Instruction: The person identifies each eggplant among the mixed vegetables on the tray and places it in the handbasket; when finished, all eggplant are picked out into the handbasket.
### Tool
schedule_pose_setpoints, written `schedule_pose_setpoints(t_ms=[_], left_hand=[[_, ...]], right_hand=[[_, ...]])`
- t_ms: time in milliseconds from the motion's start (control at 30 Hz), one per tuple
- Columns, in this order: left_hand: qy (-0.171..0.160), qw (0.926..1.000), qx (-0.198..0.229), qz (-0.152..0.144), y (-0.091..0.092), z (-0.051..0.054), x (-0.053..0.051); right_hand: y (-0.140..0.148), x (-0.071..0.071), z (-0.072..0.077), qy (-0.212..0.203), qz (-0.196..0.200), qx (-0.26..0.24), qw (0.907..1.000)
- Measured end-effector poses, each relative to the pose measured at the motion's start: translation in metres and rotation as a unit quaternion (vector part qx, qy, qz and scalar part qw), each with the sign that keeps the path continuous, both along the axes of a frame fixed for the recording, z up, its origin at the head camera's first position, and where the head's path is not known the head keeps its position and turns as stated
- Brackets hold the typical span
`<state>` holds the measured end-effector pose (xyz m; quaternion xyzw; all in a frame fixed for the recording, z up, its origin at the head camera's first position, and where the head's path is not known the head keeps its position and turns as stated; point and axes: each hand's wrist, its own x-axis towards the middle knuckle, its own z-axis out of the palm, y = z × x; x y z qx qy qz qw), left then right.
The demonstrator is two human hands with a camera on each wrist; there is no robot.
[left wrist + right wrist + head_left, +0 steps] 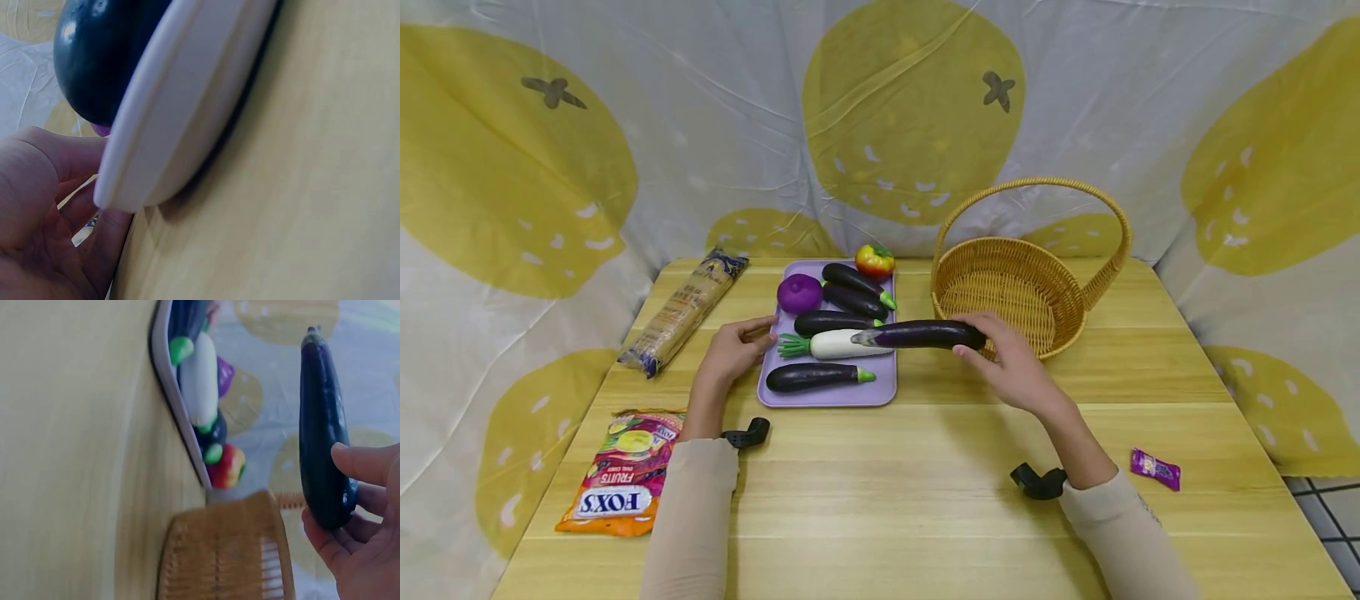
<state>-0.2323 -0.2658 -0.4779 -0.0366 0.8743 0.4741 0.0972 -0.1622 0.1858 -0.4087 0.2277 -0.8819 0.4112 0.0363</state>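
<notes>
My right hand point(1011, 362) holds a long dark eggplant point(925, 334) by its thick end, thumb on one side and fingers on the other. The eggplant is raised off the table, its narrow stem end overlapping the white radish point(838, 343) in the head view. At the left edge of the lilac tray point(831, 400), my left hand point(733, 350) grips the rim with thumb and fingers. Several dark eggplants point(812, 377) lie on the tray around the radish, with a purple onion-like vegetable point(800, 293). A red-yellow fruit or pepper point(875, 261) sits at the tray's back right corner.
A wicker basket point(1067, 333) with a tall handle stands right of the tray. On the left lie a long pack of noodles point(685, 312) and a FOX'S candy bag point(625, 475). A small purple wrapped candy point(1155, 468) lies at right. Patterned cloth hangs behind the table.
</notes>
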Motion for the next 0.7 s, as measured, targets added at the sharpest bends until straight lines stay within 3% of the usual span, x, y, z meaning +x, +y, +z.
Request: schedule_pose_setpoints(t_ms=[300, 700], left_hand=[[-0.001, 1.0000, -0.004, -0.003, 0.000, -0.001, 0.000], [0.000, 0.9999, -0.011, -0.004, 0.000, -0.001, -0.001]], right_hand=[[0.049, -0.018, 0.001, 0.025, -0.067, 0.006, 0.9974], [0.090, -0.058, -0.004, -0.033, -0.134, 0.050, 0.9892]])
